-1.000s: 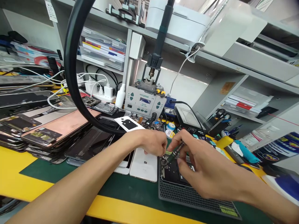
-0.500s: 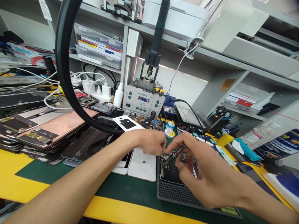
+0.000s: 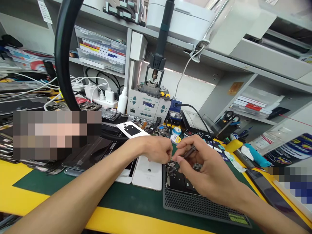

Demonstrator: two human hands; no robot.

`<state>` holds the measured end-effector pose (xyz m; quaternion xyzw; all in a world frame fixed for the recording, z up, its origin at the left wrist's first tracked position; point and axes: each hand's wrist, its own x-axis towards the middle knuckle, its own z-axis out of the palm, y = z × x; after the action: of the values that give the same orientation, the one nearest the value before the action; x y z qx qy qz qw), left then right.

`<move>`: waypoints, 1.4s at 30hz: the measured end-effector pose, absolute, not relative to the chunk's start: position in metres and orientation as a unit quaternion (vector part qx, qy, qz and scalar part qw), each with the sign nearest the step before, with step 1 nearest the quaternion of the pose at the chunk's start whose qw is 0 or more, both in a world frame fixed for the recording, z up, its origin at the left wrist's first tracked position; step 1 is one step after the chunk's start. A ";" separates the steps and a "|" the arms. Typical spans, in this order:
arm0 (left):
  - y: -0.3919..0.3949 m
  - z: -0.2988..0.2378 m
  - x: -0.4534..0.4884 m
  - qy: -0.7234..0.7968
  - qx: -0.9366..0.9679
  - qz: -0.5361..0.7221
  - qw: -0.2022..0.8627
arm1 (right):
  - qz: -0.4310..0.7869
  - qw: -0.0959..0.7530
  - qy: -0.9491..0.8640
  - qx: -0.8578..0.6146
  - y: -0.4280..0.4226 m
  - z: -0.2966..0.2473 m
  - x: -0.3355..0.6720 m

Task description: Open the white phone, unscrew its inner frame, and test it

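My right hand [image 3: 207, 172] grips a small dark screwdriver [image 3: 181, 159], tip pointing down-left at the top edge of an opened phone [image 3: 179, 180]. That phone lies on a black perforated mat [image 3: 195, 204]. My left hand [image 3: 158, 149] is curled, fingertips pinched close to the screwdriver tip at the phone's upper left corner; what it pinches is too small to make out. A white phone back cover [image 3: 148, 174] lies just left of the mat, below my left hand.
A pile of phone screens [image 3: 87, 152] lies at the left. A soldering station [image 3: 148, 105] with its hot-air handle stands behind. Solder reels [image 3: 175, 136], scissors [image 3: 229, 115], tools and chargers crowd the back. A thick black hose [image 3: 60, 61] loops overhead.
The screwdriver has lowered to a flatter angle and its tip has come closer to my left fingertips. Both hands stay over the phone's top edge. The view drifted slightly.
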<state>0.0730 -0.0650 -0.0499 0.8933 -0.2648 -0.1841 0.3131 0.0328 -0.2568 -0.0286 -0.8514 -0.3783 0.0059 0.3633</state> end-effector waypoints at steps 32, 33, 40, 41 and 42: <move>-0.104 -0.050 0.058 -0.252 0.900 -0.069 0.350 | -0.090 0.572 -0.226 -0.784 -0.320 -0.038 0.055; -0.104 -0.050 0.058 -0.253 0.898 -0.069 0.354 | -0.105 0.563 -0.230 -0.787 -0.320 -0.038 0.054; -0.103 -0.049 0.056 -0.249 0.882 -0.062 0.396 | -0.205 0.545 -0.249 -0.774 -0.320 -0.032 0.046; -0.104 -0.049 0.056 -0.252 0.880 -0.055 0.399 | -0.216 0.546 -0.248 -0.770 -0.321 -0.031 0.045; -0.104 -0.048 0.056 -0.256 0.877 -0.050 0.403 | -0.225 0.547 -0.247 -0.767 -0.321 -0.030 0.044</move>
<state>0.0555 -0.1043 -0.0479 0.8772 -0.2559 -0.0500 0.4033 0.0437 -0.3212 -0.0303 -0.7674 -0.2472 -0.2251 0.5471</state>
